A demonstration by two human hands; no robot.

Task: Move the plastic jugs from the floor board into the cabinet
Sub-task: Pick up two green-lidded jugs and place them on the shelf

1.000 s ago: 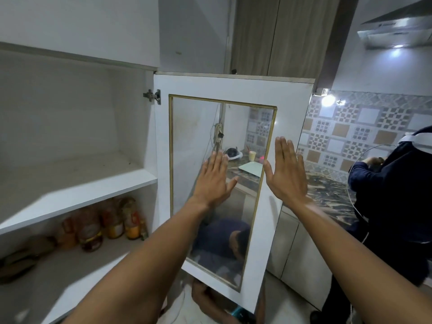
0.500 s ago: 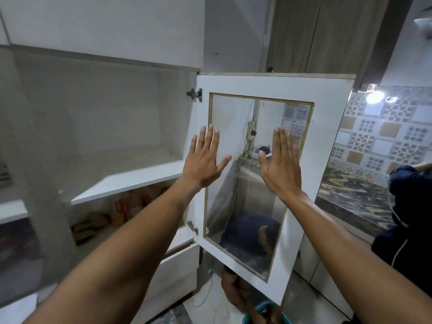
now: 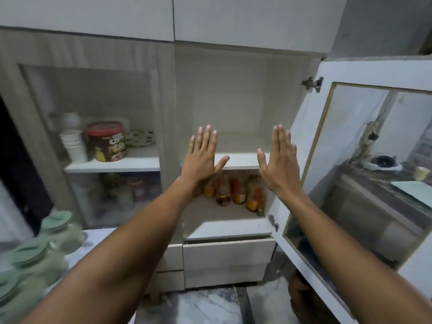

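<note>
Both arms stretch forward in front of the open cabinet [image 3: 240,160]. My left hand [image 3: 203,157] and my right hand [image 3: 279,160] are held flat, fingers apart, palms facing away, holding nothing. They hover before the edge of the bare upper shelf. Several plastic jugs with green lids [image 3: 35,256] stand blurred at the lower left on a pale marbled surface, well apart from both hands.
The glass-panelled cabinet door [image 3: 364,174] hangs open at the right. Several sauce bottles [image 3: 236,191] stand on the lower shelf. Behind the closed left glass door are paper cups [image 3: 73,145] and a round tin [image 3: 107,141]. A drawer [image 3: 228,253] sits slightly ajar below.
The view has swung left from the open door to the cabinet interior. Both hands stayed flat and spread, now in front of the shelves instead of the door glass. The jugs came into view.
</note>
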